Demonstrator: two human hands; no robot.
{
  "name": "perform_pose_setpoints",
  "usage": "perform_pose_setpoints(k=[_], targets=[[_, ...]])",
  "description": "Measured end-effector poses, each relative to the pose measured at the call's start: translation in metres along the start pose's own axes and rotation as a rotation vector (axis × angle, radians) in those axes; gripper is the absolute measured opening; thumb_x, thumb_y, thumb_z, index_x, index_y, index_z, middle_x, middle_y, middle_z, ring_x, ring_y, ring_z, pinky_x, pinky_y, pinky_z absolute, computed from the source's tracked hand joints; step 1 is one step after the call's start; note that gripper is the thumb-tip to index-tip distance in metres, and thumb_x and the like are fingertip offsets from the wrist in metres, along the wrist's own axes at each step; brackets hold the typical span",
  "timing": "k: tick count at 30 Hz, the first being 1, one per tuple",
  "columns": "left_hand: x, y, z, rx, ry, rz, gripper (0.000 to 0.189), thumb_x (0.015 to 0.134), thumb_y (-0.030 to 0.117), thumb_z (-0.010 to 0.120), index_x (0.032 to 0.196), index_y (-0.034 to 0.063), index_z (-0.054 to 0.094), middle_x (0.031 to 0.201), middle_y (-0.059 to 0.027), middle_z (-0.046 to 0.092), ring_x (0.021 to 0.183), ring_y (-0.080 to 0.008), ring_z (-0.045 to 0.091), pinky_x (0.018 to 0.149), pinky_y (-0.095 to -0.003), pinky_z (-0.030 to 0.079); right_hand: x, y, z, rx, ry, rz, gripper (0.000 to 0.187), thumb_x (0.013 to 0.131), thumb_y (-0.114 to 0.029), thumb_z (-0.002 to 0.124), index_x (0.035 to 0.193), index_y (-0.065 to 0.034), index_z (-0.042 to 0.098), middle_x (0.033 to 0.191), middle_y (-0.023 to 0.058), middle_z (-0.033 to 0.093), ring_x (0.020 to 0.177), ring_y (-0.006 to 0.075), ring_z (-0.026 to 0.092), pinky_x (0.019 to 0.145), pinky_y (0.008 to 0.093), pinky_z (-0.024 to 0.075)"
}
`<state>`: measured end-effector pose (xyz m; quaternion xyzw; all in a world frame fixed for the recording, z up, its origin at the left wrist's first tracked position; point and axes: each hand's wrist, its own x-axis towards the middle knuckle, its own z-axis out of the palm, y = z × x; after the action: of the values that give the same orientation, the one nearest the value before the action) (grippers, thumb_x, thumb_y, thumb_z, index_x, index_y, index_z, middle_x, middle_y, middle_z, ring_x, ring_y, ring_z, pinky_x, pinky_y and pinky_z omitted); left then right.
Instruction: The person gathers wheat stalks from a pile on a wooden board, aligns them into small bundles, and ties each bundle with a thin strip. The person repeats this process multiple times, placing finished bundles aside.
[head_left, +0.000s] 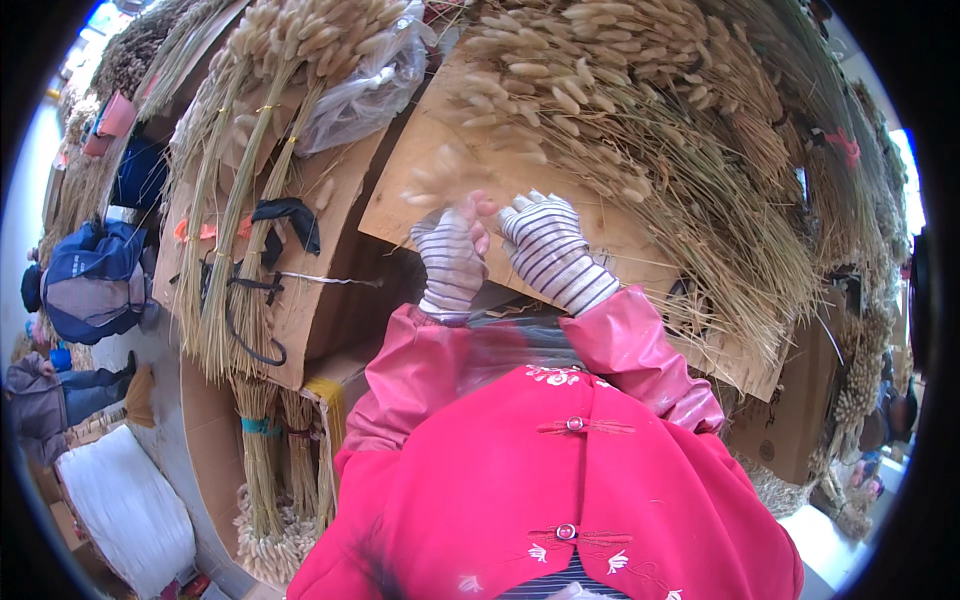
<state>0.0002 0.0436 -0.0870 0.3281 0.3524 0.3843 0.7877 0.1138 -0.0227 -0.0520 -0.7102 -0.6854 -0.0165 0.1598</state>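
Observation:
My left hand, in a striped fingerless glove, grips a small bunch of dried bunny-tail grass. The fluffy heads fan out beyond its fingers, blurred; the stems are mostly hidden by the hand. Close by on the right is my right hand, in a matching glove, fingers curled over the wooden board. Whether it pinches anything cannot be made out. A large loose heap of the same grass covers the board's far and right side, heads towards the upper left, stems towards the lower right.
Tied bunches lie on a cardboard box at left, with black straps and a clear plastic bag. Bundles stand heads down in another box. Two people are farther left, near a white sack.

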Motion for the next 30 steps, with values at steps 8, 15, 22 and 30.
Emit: perform_pose_setpoints(k=[8,15,22,30], targets=[[0.009,-0.018,-0.009,-0.181,0.055,-0.184,0.032,0.090,0.019,0.052,0.110,-0.0052,0.047,0.073,0.0009,0.047,0.048,-0.0047,0.032,0.039,-0.0186,0.028,0.022,0.055,0.005,-0.269,-0.066,0.322,0.031,0.069,-0.027,0.068,0.091,-0.0063,0.060,0.094,0.0114,0.059,0.093,0.0266,0.056,0.075,0.0377,0.0471],[0.009,-0.014,-0.018,-0.188,-0.096,-0.163,0.034,0.091,0.022,0.052,0.109,-0.0061,0.048,0.074,-0.0006,0.047,0.049,-0.0054,0.034,0.041,-0.0180,0.031,0.030,0.061,0.018,-0.112,0.120,0.232,0.017,0.071,-0.018,0.065,0.079,-0.0064,0.056,0.083,0.0128,0.056,0.082,0.0308,0.055,0.069,0.0410,0.0462],[0.007,-0.008,-0.006,-0.204,-0.096,-0.092,0.013,0.092,0.018,0.049,0.092,0.0057,0.053,0.073,0.0014,0.051,0.049,-0.0035,0.032,0.041,-0.0171,0.027,0.032,0.015,-0.003,0.352,0.245,-0.019,0.015,0.074,-0.008,0.061,0.065,-0.0018,0.050,0.057,0.0133,0.048,0.055,0.0330,0.051,0.052,0.0376,0.0419],[-0.006,0.004,0.003,-0.183,-0.070,-0.002,0.017,0.086,0.018,0.056,0.076,0.0048,0.054,0.063,-0.0001,0.050,0.045,-0.0050,0.037,0.036,-0.0181,0.027,0.046,0.000,-0.016,0.321,0.152,0.035,0.012,0.074,-0.015,0.062,0.070,-0.0047,0.057,0.062,0.0129,0.053,0.061,0.0334,0.054,0.055,0.0402,0.0427]])
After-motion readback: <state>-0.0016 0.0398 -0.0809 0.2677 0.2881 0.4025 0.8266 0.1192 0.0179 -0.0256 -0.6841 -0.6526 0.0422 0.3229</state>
